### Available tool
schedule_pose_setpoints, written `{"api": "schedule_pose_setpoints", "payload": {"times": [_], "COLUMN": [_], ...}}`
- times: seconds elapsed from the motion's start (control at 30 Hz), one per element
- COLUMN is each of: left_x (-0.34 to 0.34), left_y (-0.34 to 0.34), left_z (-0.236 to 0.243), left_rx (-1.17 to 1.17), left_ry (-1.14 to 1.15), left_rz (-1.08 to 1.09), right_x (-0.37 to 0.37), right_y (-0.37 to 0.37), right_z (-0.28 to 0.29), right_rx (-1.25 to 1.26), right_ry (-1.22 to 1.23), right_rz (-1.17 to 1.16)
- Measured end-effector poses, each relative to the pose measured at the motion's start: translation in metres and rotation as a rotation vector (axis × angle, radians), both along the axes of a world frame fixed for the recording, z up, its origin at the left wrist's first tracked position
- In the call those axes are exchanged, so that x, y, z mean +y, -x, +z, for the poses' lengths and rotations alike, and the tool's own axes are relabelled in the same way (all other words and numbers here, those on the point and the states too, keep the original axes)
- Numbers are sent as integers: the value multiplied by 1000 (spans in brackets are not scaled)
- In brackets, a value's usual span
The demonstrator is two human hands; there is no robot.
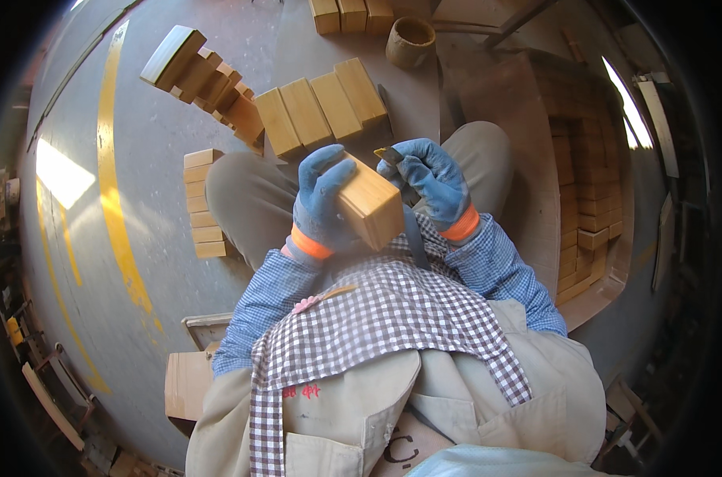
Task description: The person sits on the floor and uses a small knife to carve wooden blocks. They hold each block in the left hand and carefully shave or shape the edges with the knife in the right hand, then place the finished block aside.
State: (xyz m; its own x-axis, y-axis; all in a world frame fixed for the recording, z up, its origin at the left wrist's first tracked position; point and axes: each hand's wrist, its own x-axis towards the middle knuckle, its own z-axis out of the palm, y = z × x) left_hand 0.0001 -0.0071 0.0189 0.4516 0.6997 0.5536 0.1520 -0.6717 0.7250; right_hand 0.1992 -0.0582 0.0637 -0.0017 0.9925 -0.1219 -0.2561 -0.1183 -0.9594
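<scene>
My left hand [321,197], in a blue glove with an orange cuff, is closed around a pale wooden block [370,200]. The block is tilted in front of my chest, one end toward me. Just right of its far end, my right hand [434,179], gloved alike, pinches a small dark piece with a yellowish edge [389,154]. I cannot make out what kind of thing it is. It is close to the block, and whether they touch is unclear. Past my hands stands a row of similar wooden blocks [323,111] on a brown surface.
A leaning stack of blocks [210,83] stands at the far left, another stack [202,203] beside my left knee. On the right, a large cardboard box [536,215] holds many blocks. A round brown container [410,44] and more blocks [351,16] are at the back.
</scene>
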Motion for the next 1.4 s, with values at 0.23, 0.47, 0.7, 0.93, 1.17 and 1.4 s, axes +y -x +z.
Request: {"api": "schedule_pose_setpoints", "payload": {"times": [0.23, 0.47, 0.7, 0.93, 1.17, 1.4], "left_x": [-1, -2, 22, 23, 15, 15], "left_y": [-1, 15, 48, 41, 31, 32], "left_z": [0, 16, 22, -4, -8, -6], "left_rx": [-16, -311, -311, 46, 34, 48], "left_ry": [-14, 1139, 578, -9, -97, -136], "left_rz": [24, -215, 141, 192, 365, 421], "right_x": [0, 6, 21, 27, 20, 13], "right_y": [1, 0, -4, 12, 34, 43], "right_z": [-3, -1, 3, 37, 47, 41], "right_rx": [34, 34, 10, -212, -745, -776], "right_ry": [-9, 70, 157, -94, -452, -533], "right_rz": [-3, -65, -163, -6, -31, -54]}}
